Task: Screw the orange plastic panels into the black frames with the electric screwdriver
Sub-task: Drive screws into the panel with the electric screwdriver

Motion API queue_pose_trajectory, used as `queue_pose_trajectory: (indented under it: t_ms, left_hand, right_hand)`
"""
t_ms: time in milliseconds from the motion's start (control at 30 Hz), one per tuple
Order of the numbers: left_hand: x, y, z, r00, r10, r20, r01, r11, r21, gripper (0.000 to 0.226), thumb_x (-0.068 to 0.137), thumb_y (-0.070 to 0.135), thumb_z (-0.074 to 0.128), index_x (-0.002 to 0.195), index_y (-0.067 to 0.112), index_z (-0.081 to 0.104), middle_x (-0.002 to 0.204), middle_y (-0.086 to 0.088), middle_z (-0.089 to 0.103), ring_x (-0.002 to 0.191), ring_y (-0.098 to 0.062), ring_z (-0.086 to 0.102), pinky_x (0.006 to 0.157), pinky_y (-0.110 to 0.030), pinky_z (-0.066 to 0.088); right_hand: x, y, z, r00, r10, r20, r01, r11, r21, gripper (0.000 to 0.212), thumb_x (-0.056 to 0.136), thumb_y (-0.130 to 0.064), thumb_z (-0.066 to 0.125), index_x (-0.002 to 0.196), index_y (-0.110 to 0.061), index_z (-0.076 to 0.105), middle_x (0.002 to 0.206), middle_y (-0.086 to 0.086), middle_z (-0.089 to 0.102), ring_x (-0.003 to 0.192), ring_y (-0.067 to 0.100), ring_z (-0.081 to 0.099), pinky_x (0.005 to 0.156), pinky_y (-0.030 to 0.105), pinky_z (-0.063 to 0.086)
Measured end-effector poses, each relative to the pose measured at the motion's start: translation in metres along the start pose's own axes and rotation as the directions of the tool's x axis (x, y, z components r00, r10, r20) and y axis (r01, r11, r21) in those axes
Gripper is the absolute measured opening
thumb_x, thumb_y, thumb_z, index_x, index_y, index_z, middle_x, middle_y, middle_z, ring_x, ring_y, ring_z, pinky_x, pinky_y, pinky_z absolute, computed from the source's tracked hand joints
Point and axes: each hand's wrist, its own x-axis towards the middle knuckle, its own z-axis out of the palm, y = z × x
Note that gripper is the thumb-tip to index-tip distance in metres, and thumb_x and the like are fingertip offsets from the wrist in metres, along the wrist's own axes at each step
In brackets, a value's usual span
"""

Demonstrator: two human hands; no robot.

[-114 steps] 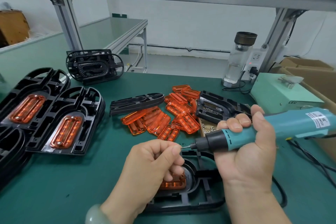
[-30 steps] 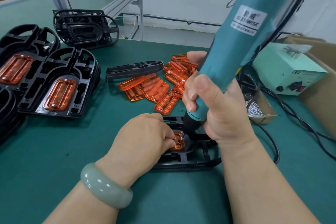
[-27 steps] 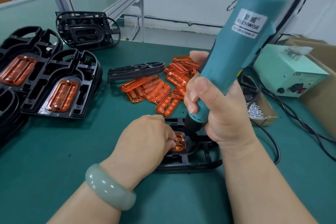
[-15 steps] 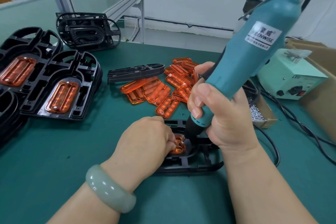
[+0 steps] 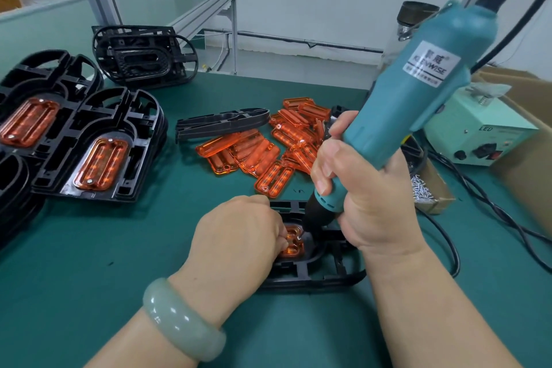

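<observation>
The green tabletop (image 5: 89, 293) shows a broad stretch of mat at near left, between the hands and the stacked finished frames (image 5: 98, 140) along its left edge. Its far edge meets a white wall. The teal electric screwdriver (image 5: 418, 92), whose label ends in "NWISE", leans right with its tip down. The right hand (image 5: 367, 197) has its fingers wrapped round the lower barrel. The left hand (image 5: 239, 242) has curled fingers that seem to pinch the orange panel (image 5: 294, 245). That panel is seated in the black frame (image 5: 322, 278) at near centre. Loose orange panels (image 5: 260, 155) are heaped just beyond. At right are a pale box marked "LED" (image 5: 478, 134) and a carton of screws (image 5: 430, 191).
</observation>
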Motion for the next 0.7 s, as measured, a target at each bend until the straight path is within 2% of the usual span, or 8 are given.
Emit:
queue_pose_trajectory:
  t_ms: [200, 367, 467, 533, 700]
  left_hand:
    - [0.0003, -0.0008, -0.0001, 1.000, -0.007, 0.020, 0.008, 0.999, -0.037, 0.024, 0.089, 0.048, 0.049, 0.105, 0.038, 0.064, 0.092, 0.012, 0.046, 0.102, -0.007, 0.049, 0.072, -0.023, 0.042]
    - [-0.0005, -0.0013, -0.0005, 1.000, -0.013, 0.024, 0.014, 0.999, -0.045, 0.024, 0.090, 0.049, 0.049, 0.105, 0.039, 0.064, 0.092, 0.013, 0.046, 0.101, -0.006, 0.048, 0.072, -0.024, 0.042]
    - [-0.0014, -0.0013, 0.0000, 1.000, -0.016, 0.017, 0.016, 0.999, -0.050, 0.024, 0.089, 0.048, 0.050, 0.105, 0.039, 0.064, 0.093, 0.013, 0.048, 0.101, -0.006, 0.048, 0.072, -0.025, 0.043]
    - [-0.0016, -0.0010, 0.0001, 1.000, -0.018, 0.011, 0.018, 0.999, -0.047, 0.024, 0.089, 0.049, 0.050, 0.106, 0.040, 0.064, 0.093, 0.013, 0.048, 0.101, -0.006, 0.048, 0.071, -0.024, 0.042]
    - [-0.0013, -0.0012, 0.0009, 1.000, -0.018, 0.010, 0.018, 0.999, -0.040, 0.024, 0.089, 0.049, 0.049, 0.107, 0.040, 0.064, 0.095, 0.014, 0.049, 0.100, -0.004, 0.047, 0.072, -0.024, 0.044]
  right_hand:
    - [-0.0006, 0.0008, -0.0056, 1.000, 0.010, -0.010, -0.009, 0.998, 0.062, 0.019, 0.082, -0.003, 0.055, 0.097, -0.014, 0.058, 0.057, -0.002, 0.046, 0.045, 0.014, 0.043, 0.052, 0.024, 0.040]
    - [-0.0020, 0.0006, -0.0062, 1.000, -0.004, -0.020, 0.006, 0.997, 0.079, 0.017, 0.082, -0.006, 0.057, 0.097, -0.014, 0.059, 0.058, -0.002, 0.048, 0.045, 0.014, 0.044, 0.052, 0.024, 0.040]
    - [-0.0033, 0.0009, -0.0066, 0.999, -0.030, -0.031, 0.033, 0.997, 0.073, 0.018, 0.080, -0.011, 0.066, 0.097, -0.014, 0.059, 0.058, -0.004, 0.049, 0.046, 0.014, 0.046, 0.053, 0.024, 0.042]
    - [-0.0044, 0.0014, -0.0070, 0.998, -0.047, -0.035, 0.049, 0.997, 0.065, 0.019, 0.078, -0.018, 0.064, 0.097, -0.015, 0.059, 0.057, -0.005, 0.050, 0.046, 0.014, 0.046, 0.054, 0.023, 0.042]
    - [-0.0053, 0.0015, -0.0071, 0.997, -0.061, -0.040, 0.063, 0.996, 0.061, 0.016, 0.079, -0.019, 0.064, 0.095, -0.019, 0.062, 0.057, -0.005, 0.050, 0.046, 0.015, 0.046, 0.054, 0.024, 0.043]
